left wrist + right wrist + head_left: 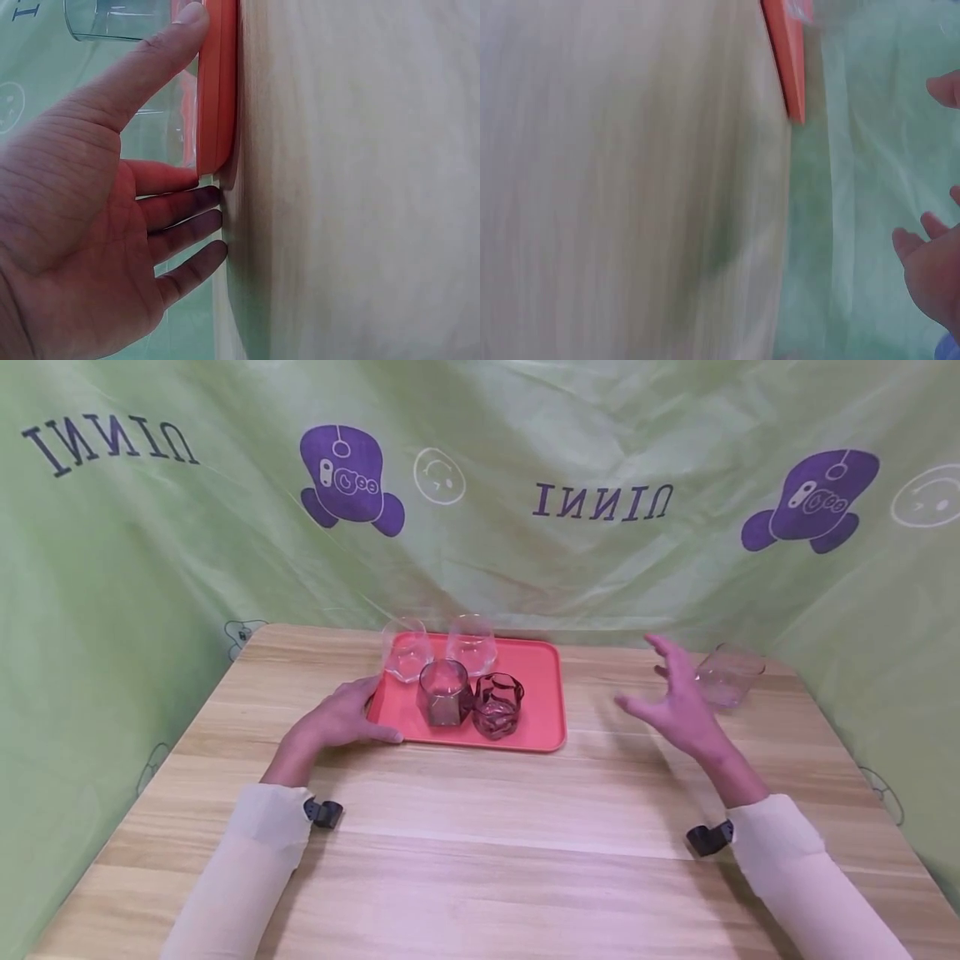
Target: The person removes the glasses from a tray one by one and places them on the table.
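On the wooden table, a red tray (536, 693) carries two clear glasses (407, 664) (472, 662) at its back left and two dark-tinted glasses (444, 697) (497, 714) in front of them. My left hand (337, 718) is at the tray's left end. In the left wrist view its thumb (142, 71) touches the tray's rim (217, 97), while the other fingers (187, 210) reach out fairly straight near the corner. My right hand (678, 702) hovers right of the tray, fingers spread, holding nothing. Just beyond it stands another clear glass (729, 677).
A green curtain (480, 560) with purple prints hangs behind the table and along both sides. Pale wooden tabletop (480, 843) stretches between the tray and me. Each wrist wears a small black camera (324, 813) (709, 839).
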Tool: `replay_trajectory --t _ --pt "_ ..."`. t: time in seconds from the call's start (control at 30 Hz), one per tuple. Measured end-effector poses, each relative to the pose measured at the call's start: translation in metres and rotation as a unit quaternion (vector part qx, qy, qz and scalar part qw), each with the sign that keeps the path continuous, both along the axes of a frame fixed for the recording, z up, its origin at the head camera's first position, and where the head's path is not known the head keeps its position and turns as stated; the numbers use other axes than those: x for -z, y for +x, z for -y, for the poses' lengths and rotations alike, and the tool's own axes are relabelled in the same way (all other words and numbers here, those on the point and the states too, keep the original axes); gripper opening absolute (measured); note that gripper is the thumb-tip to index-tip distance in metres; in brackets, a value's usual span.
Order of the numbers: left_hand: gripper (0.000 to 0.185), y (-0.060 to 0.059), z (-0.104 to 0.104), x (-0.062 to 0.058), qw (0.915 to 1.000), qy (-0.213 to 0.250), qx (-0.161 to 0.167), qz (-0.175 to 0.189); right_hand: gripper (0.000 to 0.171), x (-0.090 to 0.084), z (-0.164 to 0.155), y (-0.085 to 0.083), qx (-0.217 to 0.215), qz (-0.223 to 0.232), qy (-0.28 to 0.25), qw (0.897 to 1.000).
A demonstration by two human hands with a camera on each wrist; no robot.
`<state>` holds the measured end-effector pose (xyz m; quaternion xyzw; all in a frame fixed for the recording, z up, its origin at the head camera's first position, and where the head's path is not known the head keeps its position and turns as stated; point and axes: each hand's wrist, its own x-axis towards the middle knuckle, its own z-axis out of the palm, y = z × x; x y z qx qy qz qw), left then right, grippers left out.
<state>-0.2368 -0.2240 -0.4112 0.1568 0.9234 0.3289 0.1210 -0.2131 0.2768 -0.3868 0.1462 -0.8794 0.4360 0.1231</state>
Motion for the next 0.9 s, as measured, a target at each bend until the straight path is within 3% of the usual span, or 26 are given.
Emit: replay_trajectory --t 0.13,0.47,0.7,0.9 --pt "0.103 0.000 0.000 -0.001 1.0000 0.000 0.005 -0.003 0.098 0.006 0.025 -0.004 -0.044 -0.012 -0.007 0.999" --pt "0.099 0.001 -0.001 -0.002 0.9999 0.002 0.011 -0.010 0.095 0.014 0.082 -0.008 -0.146 0.007 0.003 0.989" --pt "0.099 0.003 0.000 0.000 0.9999 0.003 0.010 -0.008 0.094 0.019 0.109 -0.006 -0.167 0.042 0.024 0.985" --pt "0.100 0.000 0.000 -0.002 0.9999 -0.002 0.009 -0.007 0.093 0.020 0.124 -0.010 -0.183 0.029 0.030 0.982"
